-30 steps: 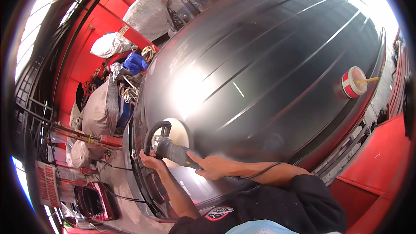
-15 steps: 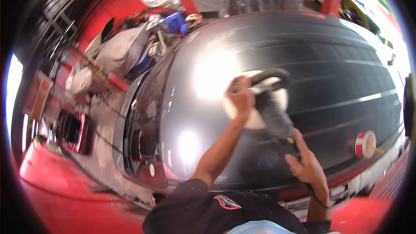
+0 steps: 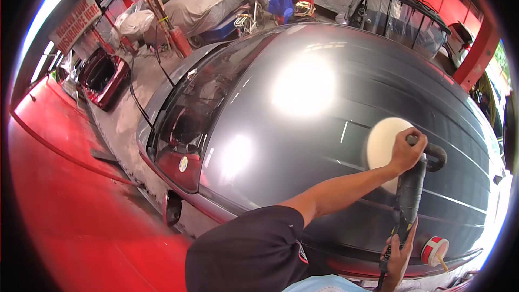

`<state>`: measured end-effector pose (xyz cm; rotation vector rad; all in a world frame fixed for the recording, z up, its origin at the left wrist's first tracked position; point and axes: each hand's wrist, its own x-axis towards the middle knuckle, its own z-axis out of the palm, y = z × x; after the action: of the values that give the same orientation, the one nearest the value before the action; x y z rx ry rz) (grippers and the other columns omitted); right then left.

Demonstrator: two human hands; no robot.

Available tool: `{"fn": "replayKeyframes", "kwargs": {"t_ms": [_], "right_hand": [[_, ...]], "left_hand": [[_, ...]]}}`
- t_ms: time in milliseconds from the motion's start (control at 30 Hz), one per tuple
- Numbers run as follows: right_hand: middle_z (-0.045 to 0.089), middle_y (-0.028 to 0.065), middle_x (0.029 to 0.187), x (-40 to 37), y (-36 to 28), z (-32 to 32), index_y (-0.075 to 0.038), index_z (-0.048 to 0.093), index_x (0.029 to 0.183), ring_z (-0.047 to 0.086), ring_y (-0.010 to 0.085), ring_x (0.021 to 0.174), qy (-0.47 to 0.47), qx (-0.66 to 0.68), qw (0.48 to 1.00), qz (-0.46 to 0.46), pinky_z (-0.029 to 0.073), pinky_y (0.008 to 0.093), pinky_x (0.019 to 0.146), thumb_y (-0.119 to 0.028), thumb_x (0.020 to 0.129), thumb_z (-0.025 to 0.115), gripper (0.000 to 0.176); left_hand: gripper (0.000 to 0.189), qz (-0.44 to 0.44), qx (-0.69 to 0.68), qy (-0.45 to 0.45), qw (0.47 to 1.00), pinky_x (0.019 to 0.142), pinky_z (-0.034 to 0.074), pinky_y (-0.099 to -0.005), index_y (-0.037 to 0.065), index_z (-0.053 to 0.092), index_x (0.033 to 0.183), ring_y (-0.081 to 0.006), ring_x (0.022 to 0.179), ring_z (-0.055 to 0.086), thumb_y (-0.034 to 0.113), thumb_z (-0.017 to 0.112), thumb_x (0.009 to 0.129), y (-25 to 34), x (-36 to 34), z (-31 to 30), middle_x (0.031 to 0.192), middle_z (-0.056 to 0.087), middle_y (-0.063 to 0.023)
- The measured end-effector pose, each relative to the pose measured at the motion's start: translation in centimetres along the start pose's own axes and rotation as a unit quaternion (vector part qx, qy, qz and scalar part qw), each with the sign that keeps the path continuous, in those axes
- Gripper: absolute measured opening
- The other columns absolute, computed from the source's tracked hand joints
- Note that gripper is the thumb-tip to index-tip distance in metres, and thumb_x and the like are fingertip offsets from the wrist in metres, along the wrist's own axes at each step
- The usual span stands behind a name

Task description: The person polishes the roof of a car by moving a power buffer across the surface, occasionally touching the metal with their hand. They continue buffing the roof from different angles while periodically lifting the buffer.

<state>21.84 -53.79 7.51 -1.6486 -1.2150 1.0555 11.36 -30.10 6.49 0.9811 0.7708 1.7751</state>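
Note:
A black car polisher [image 3: 412,188] rests with its round cream pad [image 3: 380,146] on the shiny dark grey car roof [image 3: 303,154], right of the middle. My left hand [image 3: 408,151] is closed around the polisher's curved front handle. My right hand [image 3: 400,254] grips the rear of its body, near the roof's lower edge, where a cord hangs down. The pad's edge looks smeared, and part of it is hidden behind my left hand and forearm. Beside my right hand stands a red and white tub [image 3: 433,251] with a stick in it.
The car's windshield [image 3: 197,111] and side mirror [image 3: 173,208] lie to the left. A red car surface [image 3: 75,184] fills the lower left. Covered vehicles [image 3: 203,8] and a black rack [image 3: 400,16] stand behind, with a red post [image 3: 478,54] at the right.
Both hands and the polisher have moved right across the roof, and my left arm is stretched farther out. The camera view has also turned, so the surroundings sit differently.

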Motion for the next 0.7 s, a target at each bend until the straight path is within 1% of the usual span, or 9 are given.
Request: {"fn": "replayKeyframes", "kwargs": {"t_ms": [167, 367, 433, 467, 500, 567, 600, 633, 700], "right_hand": [[0.061, 0.0136, 0.100, 0.8, -2.1, 5.5, -0.012, 0.014, 0.155, 0.047, 0.0096, 0.049, -0.091, -0.054, 0.994, -0.020, 0.042, 0.0256, 0.044, -0.004, 0.084, 0.052, 0.081], [0.062, 0.0050, 0.067, 1.2, -5.9, 15.2, -0.020, 0.010, 0.155, 0.051, 0.0117, 0.050, -0.196, -0.143, 0.970, -0.007, 0.046, 0.0280, 0.049, -0.019, 0.088, 0.058, 0.082], [0.063, 0.0098, 0.068, 1.3, -6.7, 18.5, -0.017, 0.009, 0.155, 0.056, 0.0201, 0.049, -0.242, -0.194, 0.951, -0.020, 0.049, 0.0341, 0.055, -0.022, 0.090, 0.057, 0.082], [0.067, 0.0197, 0.075, 2.3, -4.6, 20.2, -0.014, 0.010, 0.155, 0.064, 0.0349, 0.059, -0.244, -0.233, 0.933, -0.125, 0.050, 0.0416, 0.065, -0.023, 0.090, 0.056, 0.080], [0.067, 0.0197, 0.075, 2.0, -6.0, 21.3, -0.014, 0.010, 0.155, 0.064, 0.0349, 0.059, -0.243, -0.235, 0.933, -0.123, 0.050, 0.0416, 0.065, -0.023, 0.090, 0.056, 0.080], [0.067, 0.0295, 0.088, 1.3, -10.3, 24.5, -0.012, 0.010, 0.154, 0.066, 0.0458, 0.077, -0.331, -0.227, 0.916, -0.005, 0.049, 0.0458, 0.074, -0.025, 0.090, 0.057, 0.080], [0.066, 0.0317, 0.091, 1.4, -9.9, 26.1, -0.012, 0.010, 0.154, 0.065, 0.0473, 0.082, -0.342, -0.224, 0.911, -0.052, 0.049, 0.0473, 0.076, -0.025, 0.090, 0.057, 0.081], [0.065, 0.0339, 0.093, 1.7, -9.3, 27.9, -0.011, 0.010, 0.154, 0.064, 0.0488, 0.086, -0.348, -0.220, 0.906, -0.100, 0.048, 0.0488, 0.078, -0.026, 0.089, 0.057, 0.081], [0.065, 0.0331, 0.090, 1.6, -9.3, 30.6, -0.010, 0.010, 0.153, 0.064, 0.0495, 0.084, -0.392, -0.208, 0.889, -0.113, 0.048, 0.0507, 0.077, -0.028, 0.089, 0.057, 0.082]], "left_hand": [[0.012, 0.055, 0.001, 0.082, 0.995, 0.068, 0.047, -0.0275, -0.002, 0.064, 0.077, -0.0102, 0.072, 0.058, 0.008, 0.064, 0.085, 2.5, 1.5, -10.0, 0.071, 0.063, -0.0045], [0.006, 0.140, 0.076, 0.217, 0.963, 0.064, 0.047, -0.0238, -0.003, 0.063, 0.076, -0.0085, 0.068, 0.057, 0.000, 0.062, 0.082, 7.3, 3.1, -24.4, 0.073, 0.064, -0.0019], [0.008, 0.203, 0.162, 0.243, 0.935, 0.061, 0.046, -0.0226, -0.004, 0.063, 0.076, -0.0077, 0.066, 0.056, 0.001, 0.061, 0.083, 8.3, 3.5, -29.0, 0.073, 0.063, -0.0013], [0.007, 0.159, 0.177, 0.246, 0.939, 0.074, 0.045, -0.0287, -0.001, 0.063, 0.081, -0.0141, 0.076, 0.058, 0.003, 0.059, 0.085, 8.3, 3.3, -31.6, 0.082, 0.063, -0.0023], [0.007, 0.117, 0.192, 0.246, 0.943, 0.087, 0.043, -0.0347, 0.001, 0.063, 0.087, -0.0205, 0.087, 0.059, 0.005, 0.057, 0.088, 8.2, 3.4, -34.3, 0.091, 0.063, -0.0033], [0.010, 0.194, 0.293, 0.251, 0.902, 0.087, 0.042, -0.0356, 0.003, 0.063, 0.093, -0.0209, 0.092, 0.059, 0.002, 0.056, 0.085, 8.0, 4.0, -39.8, 0.098, 0.062, -0.0052], [0.020, 0.167, 0.297, 0.296, 0.892, 0.088, 0.042, -0.0380, 0.004, 0.062, 0.094, -0.0228, 0.095, 0.059, 0.000, 0.064, 0.075, 8.1, 3.5, -42.6, 0.100, 0.063, -0.0059], [0.037, 0.284, 0.631, 0.258, 0.675, 0.085, 0.044, -0.0392, 0.005, 0.060, 0.096, -0.0260, 0.095, 0.060, -0.002, 0.072, 0.062, 10.0, 2.6, -45.0, 0.098, 0.063, -0.0080], [0.024, 0.291, 0.677, 0.279, 0.616, 0.085, 0.043, -0.0397, 0.006, 0.063, 0.096, -0.0275, 0.094, 0.060, -0.002, 0.057, 0.075, 12.6, 2.2, -48.6, 0.094, 0.064, -0.0097]]}}
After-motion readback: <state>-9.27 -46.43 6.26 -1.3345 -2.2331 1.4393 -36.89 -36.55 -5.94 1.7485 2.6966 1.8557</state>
